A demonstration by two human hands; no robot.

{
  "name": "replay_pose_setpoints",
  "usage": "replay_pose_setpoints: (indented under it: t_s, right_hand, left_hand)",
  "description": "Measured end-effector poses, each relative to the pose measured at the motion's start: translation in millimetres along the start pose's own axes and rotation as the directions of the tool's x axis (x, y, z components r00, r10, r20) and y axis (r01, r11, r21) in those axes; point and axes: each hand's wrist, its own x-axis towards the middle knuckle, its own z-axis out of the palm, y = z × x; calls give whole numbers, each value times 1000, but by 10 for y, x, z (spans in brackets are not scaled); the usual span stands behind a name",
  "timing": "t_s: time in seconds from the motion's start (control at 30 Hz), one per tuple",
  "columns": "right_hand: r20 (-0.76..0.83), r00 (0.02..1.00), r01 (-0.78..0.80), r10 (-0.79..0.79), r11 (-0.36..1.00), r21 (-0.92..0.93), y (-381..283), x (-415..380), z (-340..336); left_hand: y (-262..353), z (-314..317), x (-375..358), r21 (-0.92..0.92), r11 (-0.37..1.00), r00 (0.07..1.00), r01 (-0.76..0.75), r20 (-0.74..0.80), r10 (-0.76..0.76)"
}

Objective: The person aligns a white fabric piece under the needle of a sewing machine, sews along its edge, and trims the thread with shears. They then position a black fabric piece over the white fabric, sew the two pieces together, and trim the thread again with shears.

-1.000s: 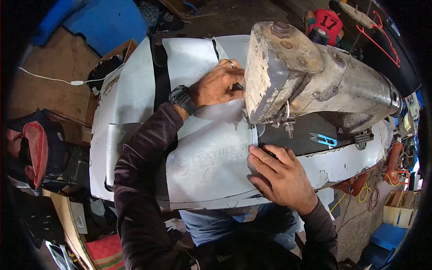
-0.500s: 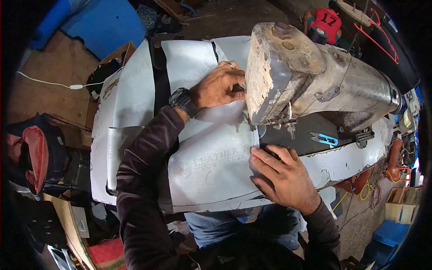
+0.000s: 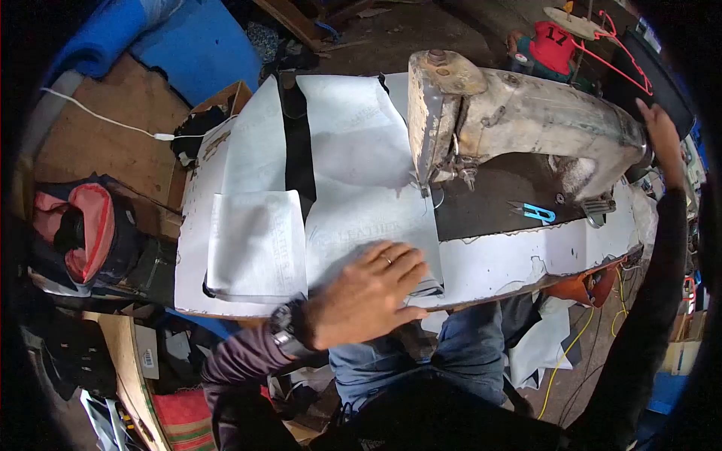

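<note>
A pale sheet printed "LEATHER" lies on the sewing table, its right edge running up to the needle area of a worn sewing machine. My left hand, with a ring and a black watch, rests palm down on the sheet's near end, fingers stretched and thumb apart. Far to the right, my right hand is raised beside the machine's handwheel end, fingers extended. Blue thread snips lie on the dark machine bed under the arm. A smaller printed piece sits left of the sheet.
The white table top has chipped edges. An open bag stands at the left, near a white cable. A red hanger hangs at the upper right, near a person in a red shirt.
My left hand has come down from beside the machine head to the sheet's near end. My right hand has left the sheet and moved up and right to the handwheel end.
</note>
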Motion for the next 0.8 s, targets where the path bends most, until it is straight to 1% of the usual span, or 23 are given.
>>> replay_pose_setpoints:
  t_s: [0.03, 0.07, 0.1, 0.13, 0.17, 0.2, 0.27, 0.3, 0.37, 0.4, 0.5, 0.53, 0.6, 0.67, 0.73, 0.8]
  right_hand:
    - [90, 996, 0, -6, 998, 70, 91, 139, 126]
    - [197, 980, -39, -10, 970, 241, 120, 168, 247]
    - [283, 959, -139, 2, 874, 465, 95, 140, 285]
    - [337, 942, -220, 15, 783, 581, 10, 79, 278]
    - [421, 905, -352, 55, 652, 672, -53, -8, 250]
    - [409, 910, -334, 67, 703, 628, 84, 40, 341]
    - [380, 920, -299, 92, 792, 532, 481, 156, 633]
    - [256, 963, -230, 84, 754, 615, 571, 97, 794]
    - [0, 995, -65, 97, 669, 740, 592, -166, 957]
    - [-135, 991, 74, -3, 848, 525, 578, -291, 899]
    - [-173, 965, -22, 198, 716, 698, 247, -724, 777]
    - [-262, 943, 29, 207, 731, 681, 309, -826, 927]
    - [-39, 920, -207, 391, 567, 797, 262, -1203, 1080]
    - [146, 889, -325, 434, 375, 868, 206, -1353, 1019]
    - [282, 892, -363, 353, 185, 913, 70, -1509, 914]
    - [102, 944, -253, 315, 486, 836, 36, -1615, 825]
  left_hand:
    - [69, 110, -32, 82, 996, 1000, -19, 10, 18]
    - [98, 173, -40, 165, 986, 999, -37, 17, 35]
    - [115, 170, -36, 129, 992, 1000, -17, 2, 17]
    - [121, 159, -28, 89, 996, 1000, 3, -9, -2]
    - [123, 156, -25, 49, 999, 1000, 23, -18, -22]
    - [114, 179, -30, 75, 997, 1000, 14, -24, -12]
    - [116, 106, 4, 63, 998, 1000, -1, 10, 1]
    - [114, 69, 25, 56, 998, 1000, -11, 27, 9]
    - [111, 23, 66, 25, 1000, 999, -2, 45, 0]
    - [108, 12, 82, 9, 1000, 999, 3, 53, -3]
    - [74, 19, 74, 84, 996, 998, -20, 59, 15]
    - [72, 37, 67, 72, 997, 999, -9, 47, 6]
    - [77, 64, 52, 47, 999, 1000, 7, 21, -9]
    - [118, 53, 31, 107, 994, 994, 36, -105, -25]
    - [235, -7, -15, 120, 988, 971, 100, -228, -71]
    - [385, -144, -105, 87, 978, 932, 191, -328, -153]
